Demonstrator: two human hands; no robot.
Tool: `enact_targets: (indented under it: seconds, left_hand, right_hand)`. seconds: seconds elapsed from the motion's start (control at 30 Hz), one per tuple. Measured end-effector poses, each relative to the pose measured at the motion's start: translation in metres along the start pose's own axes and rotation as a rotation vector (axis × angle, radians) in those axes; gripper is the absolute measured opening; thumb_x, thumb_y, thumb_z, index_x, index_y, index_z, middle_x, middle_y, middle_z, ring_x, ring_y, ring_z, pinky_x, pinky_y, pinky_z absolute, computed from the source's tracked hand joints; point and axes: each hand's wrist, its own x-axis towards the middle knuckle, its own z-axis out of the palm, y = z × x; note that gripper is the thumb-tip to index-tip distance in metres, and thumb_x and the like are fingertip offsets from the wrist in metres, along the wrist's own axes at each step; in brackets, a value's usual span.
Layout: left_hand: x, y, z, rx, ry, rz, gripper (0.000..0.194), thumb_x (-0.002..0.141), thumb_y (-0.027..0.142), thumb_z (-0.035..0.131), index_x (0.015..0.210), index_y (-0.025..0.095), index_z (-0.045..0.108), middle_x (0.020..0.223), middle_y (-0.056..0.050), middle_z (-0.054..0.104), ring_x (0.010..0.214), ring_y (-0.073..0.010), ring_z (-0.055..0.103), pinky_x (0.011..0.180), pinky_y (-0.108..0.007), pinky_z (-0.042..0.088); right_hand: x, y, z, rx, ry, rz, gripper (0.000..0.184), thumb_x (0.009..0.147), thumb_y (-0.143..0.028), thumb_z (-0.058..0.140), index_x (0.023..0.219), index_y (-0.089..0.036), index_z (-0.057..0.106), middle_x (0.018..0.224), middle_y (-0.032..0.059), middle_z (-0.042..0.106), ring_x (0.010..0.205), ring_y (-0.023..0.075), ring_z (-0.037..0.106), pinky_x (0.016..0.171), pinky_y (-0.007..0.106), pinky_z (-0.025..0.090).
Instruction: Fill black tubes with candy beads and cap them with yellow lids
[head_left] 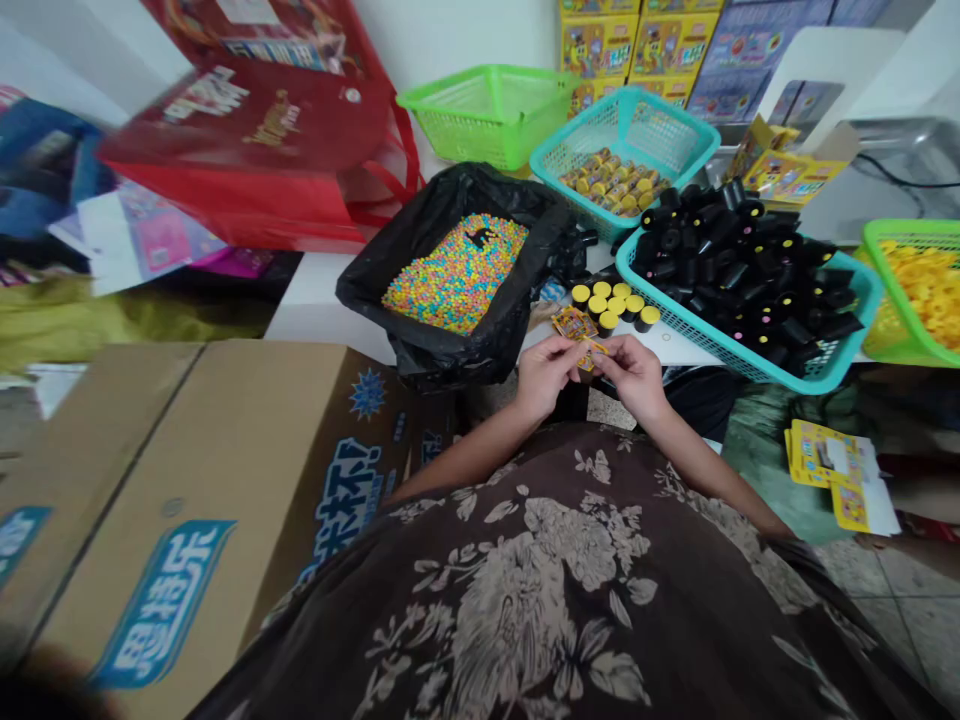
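Between my fingertips is a small yellow-orange printed label (591,356), pinched from both sides. My left hand (546,372) has it by the left edge, and my right hand (632,372) grips the right edge. Just beyond my left fingers lies a stack of similar printed labels (574,322) on the table. Several small black containers with yellow caps (609,300) stand grouped behind my right hand. To the left sits a box lined with a black plastic bag (491,345), full of small coloured candy balls (457,270) with a dark scoop-like piece on top.
A turquoise basket (694,318) heaped with black containers is at the right, beside a green basket (874,335) of yellow pieces. Behind stand another turquoise basket (667,125) of finished-looking containers and a green basket (465,130). A large carton (172,430) fills the left; a person's hand holds yellow cards (821,455) at right.
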Motion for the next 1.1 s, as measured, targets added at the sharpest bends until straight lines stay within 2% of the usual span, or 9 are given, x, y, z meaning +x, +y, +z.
enact_targets:
  seconds: [0.13,0.27,0.47,0.57,0.67,0.77,0.87,0.97,1.1]
  left_hand:
    - [0.000,-0.006,-0.004,0.073,-0.148,-0.046,0.049,0.065,0.062,0.087,0.081,0.018,0.075,0.060,0.002,0.062,0.048,-0.0085,0.048,0.043,-0.023,0.027]
    - [0.011,-0.005,-0.012,0.206,-0.193,0.034,0.049,0.072,0.065,0.082,0.067,0.018,0.071,0.057,0.001,0.060,0.051,-0.0099,0.049,0.047,-0.024,0.033]
    - [0.015,-0.005,-0.016,0.148,-0.148,0.107,0.056,0.063,0.071,0.088,0.063,0.019,0.069,0.054,0.002,0.059,0.048,-0.0101,0.050,0.051,-0.026,0.039]
    - [0.014,-0.009,-0.018,0.120,-0.145,0.106,0.057,0.058,0.071,0.091,0.062,0.019,0.068,0.052,0.002,0.059,0.046,-0.0095,0.050,0.049,-0.025,0.039]
    - [0.013,-0.011,-0.022,0.118,-0.158,0.085,0.058,0.056,0.070,0.092,0.065,0.018,0.068,0.053,0.002,0.061,0.044,-0.0089,0.051,0.043,-0.023,0.035]
    - [0.011,-0.011,-0.026,0.122,-0.167,0.097,0.058,0.057,0.069,0.092,0.069,0.017,0.069,0.056,0.001,0.063,0.045,-0.0090,0.054,0.040,-0.021,0.037]
    - [0.010,-0.011,-0.027,0.114,-0.184,0.138,0.055,0.060,0.065,0.093,0.070,0.016,0.070,0.059,0.000,0.064,0.047,-0.0093,0.057,0.042,-0.021,0.043]
    - [0.008,-0.011,-0.025,0.107,-0.201,0.171,0.051,0.063,0.060,0.093,0.073,0.015,0.071,0.062,0.000,0.065,0.050,-0.0099,0.059,0.045,-0.022,0.047]
    - [0.007,-0.011,-0.021,0.117,-0.242,0.190,0.048,0.066,0.059,0.092,0.075,0.015,0.072,0.065,-0.001,0.067,0.052,-0.0108,0.061,0.048,-0.024,0.051]
  right_hand:
    - [0.001,-0.002,-0.007,0.112,-0.034,0.164,0.048,0.079,-0.067,0.079,0.074,-0.022,0.064,0.063,-0.0025,0.063,0.054,0.0129,0.054,0.055,0.028,0.049]
    - [0.013,0.001,-0.013,-0.039,-0.013,0.097,0.045,0.080,-0.065,0.078,0.074,-0.022,0.066,0.065,-0.0013,0.062,0.060,0.0147,0.055,0.061,0.030,0.049]
    - [0.036,0.010,-0.015,-0.483,0.177,-0.065,0.032,0.094,-0.054,0.064,0.089,-0.022,0.065,0.094,0.0076,0.069,0.075,0.0209,0.062,0.077,0.038,0.056]
    - [0.045,0.018,-0.010,-0.711,0.139,-0.059,0.029,0.092,-0.048,0.066,0.104,-0.022,0.062,0.110,0.0132,0.067,0.088,0.0280,0.066,0.083,0.044,0.057]
    - [0.050,0.024,-0.005,-0.768,0.094,-0.055,0.028,0.089,-0.042,0.070,0.105,-0.022,0.060,0.110,0.0142,0.067,0.096,0.0322,0.066,0.087,0.047,0.057]
    - [0.047,0.021,-0.005,-0.586,0.177,-0.084,0.025,0.086,-0.042,0.073,0.096,-0.024,0.059,0.098,0.0078,0.068,0.087,0.0270,0.066,0.082,0.044,0.058]
    - [0.036,0.006,-0.009,-0.162,0.231,-0.067,0.029,0.083,-0.046,0.076,0.091,-0.026,0.058,0.084,-0.0001,0.065,0.068,0.0181,0.062,0.064,0.033,0.055]
    - [0.025,-0.016,-0.014,0.205,0.179,-0.009,0.032,0.080,-0.049,0.080,0.088,-0.026,0.059,0.072,-0.0052,0.061,0.050,0.0113,0.055,0.045,0.025,0.040]
    - [0.020,-0.035,-0.017,0.336,0.076,0.073,0.037,0.072,-0.050,0.088,0.082,-0.025,0.062,0.063,-0.0071,0.059,0.042,0.0090,0.051,0.038,0.023,0.029]
